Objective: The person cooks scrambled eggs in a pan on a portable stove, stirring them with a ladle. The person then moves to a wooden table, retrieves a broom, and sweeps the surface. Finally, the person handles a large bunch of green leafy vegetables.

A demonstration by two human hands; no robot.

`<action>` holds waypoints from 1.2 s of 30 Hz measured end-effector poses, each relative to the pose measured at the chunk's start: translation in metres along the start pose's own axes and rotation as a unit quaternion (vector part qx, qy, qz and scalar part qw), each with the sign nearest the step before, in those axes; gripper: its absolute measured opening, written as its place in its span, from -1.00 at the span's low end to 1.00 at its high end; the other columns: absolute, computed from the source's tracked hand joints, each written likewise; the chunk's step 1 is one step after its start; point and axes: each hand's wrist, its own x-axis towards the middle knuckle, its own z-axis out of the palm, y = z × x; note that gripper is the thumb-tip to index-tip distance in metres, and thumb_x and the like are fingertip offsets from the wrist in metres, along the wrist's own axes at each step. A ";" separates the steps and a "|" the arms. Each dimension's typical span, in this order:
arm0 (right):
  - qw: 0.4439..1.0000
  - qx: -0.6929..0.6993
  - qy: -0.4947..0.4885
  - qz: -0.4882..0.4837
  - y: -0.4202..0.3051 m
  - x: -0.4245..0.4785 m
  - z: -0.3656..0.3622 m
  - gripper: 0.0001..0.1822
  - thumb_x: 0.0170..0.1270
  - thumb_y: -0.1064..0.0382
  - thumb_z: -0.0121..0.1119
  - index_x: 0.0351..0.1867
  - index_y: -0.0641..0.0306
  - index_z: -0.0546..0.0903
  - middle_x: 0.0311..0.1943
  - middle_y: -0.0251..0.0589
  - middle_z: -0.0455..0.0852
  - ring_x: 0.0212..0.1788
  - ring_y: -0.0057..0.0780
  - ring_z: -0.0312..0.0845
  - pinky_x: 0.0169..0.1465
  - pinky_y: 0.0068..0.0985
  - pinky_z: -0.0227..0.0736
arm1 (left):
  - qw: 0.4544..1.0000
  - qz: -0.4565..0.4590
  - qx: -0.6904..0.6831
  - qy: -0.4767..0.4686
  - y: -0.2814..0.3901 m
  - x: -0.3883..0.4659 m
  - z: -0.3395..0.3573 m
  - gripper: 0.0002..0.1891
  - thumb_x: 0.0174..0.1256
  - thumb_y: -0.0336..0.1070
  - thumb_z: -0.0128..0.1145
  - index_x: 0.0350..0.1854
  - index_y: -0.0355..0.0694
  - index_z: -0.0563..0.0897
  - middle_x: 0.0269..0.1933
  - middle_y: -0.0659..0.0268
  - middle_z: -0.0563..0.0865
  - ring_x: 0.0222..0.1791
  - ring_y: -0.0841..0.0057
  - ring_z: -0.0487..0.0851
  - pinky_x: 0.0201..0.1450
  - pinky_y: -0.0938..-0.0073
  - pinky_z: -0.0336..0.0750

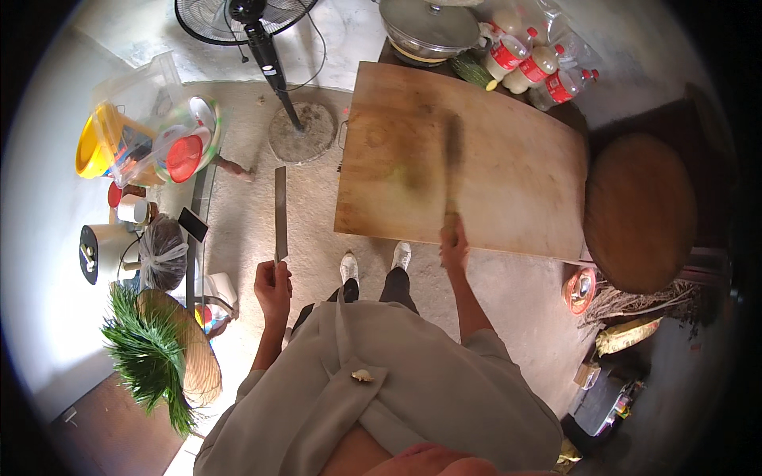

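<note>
My left hand point(273, 290) grips the handle of a long, straight, flat-bladed knife point(281, 208), which points away from me above the floor. In my right hand point(455, 243) is a wooden-handled tool point(453, 149) with a dark, narrow head, held over the front half of a large wooden board point(518, 178). Motion blur hides whether that head is a blade or something else, and whether it touches the wood. Left of the tool, a faint green patch point(405, 175) marks the board.
A pedestal fan point(268, 65) stands beyond the floor. Behind the board are a lidded pan point(430, 27), a green gourd-like vegetable point(473, 70) and several plastic bottles point(533, 71). Leafy greens point(146, 351) and a phone-like black slab point(193, 224) are at left; a round wooden disc point(642, 211) is right.
</note>
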 end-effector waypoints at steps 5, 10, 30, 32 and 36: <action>0.971 -0.018 -0.228 -0.068 0.024 -0.066 0.060 -0.39 0.37 0.16 0.24 0.45 0.02 0.42 -0.06 -0.14 0.71 -0.17 -0.37 0.62 -0.07 -0.39 0.50 | 0.999 -0.002 0.016 -0.033 -0.005 0.002 0.010 -0.81 0.50 -0.28 0.17 -0.17 -0.31 0.52 -0.49 0.36 0.61 -0.70 0.78 0.41 -0.70 0.67 0.27; 0.910 -0.060 -0.394 -0.114 -0.058 -0.107 0.077 -0.36 0.33 0.10 0.30 0.43 0.12 0.44 0.20 0.06 0.65 0.16 -0.14 0.64 0.22 -0.31 0.48 | 0.996 0.026 0.002 -0.084 0.004 0.008 0.028 -0.81 0.51 -0.26 0.15 -0.19 -0.29 0.52 -0.49 0.37 0.60 -0.68 0.78 0.42 -0.69 0.67 0.27; 0.987 0.062 0.081 -0.123 0.029 -0.053 -0.003 -0.45 0.39 0.12 0.27 0.40 0.05 0.49 0.14 -0.08 0.72 0.14 -0.40 0.63 0.15 -0.45 0.51 | 0.955 0.045 0.034 -0.290 0.022 0.031 0.150 -0.84 0.51 -0.30 0.14 -0.22 -0.26 0.49 -0.51 0.39 0.56 -0.71 0.78 0.39 -0.72 0.69 0.25; 0.992 0.020 -0.082 -0.090 -0.042 -0.023 0.006 -0.44 0.36 0.09 0.33 0.36 0.04 0.52 0.03 -0.16 0.76 0.00 -0.38 0.68 0.01 -0.44 0.59 | 0.951 0.064 0.039 -0.301 0.027 0.031 0.163 -0.85 0.51 -0.31 0.14 -0.22 -0.25 0.49 -0.51 0.40 0.56 -0.71 0.78 0.39 -0.72 0.69 0.25; 0.944 0.287 0.162 0.004 0.142 0.044 -0.044 -0.66 0.41 0.01 0.26 0.13 0.01 0.61 -0.32 -0.37 0.69 -0.49 -0.56 0.56 -0.51 -0.55 0.45 | 0.929 0.076 0.045 -0.360 0.052 0.025 0.219 -0.83 0.53 -0.28 0.12 -0.20 -0.26 0.48 -0.51 0.37 0.56 -0.71 0.77 0.38 -0.73 0.66 0.24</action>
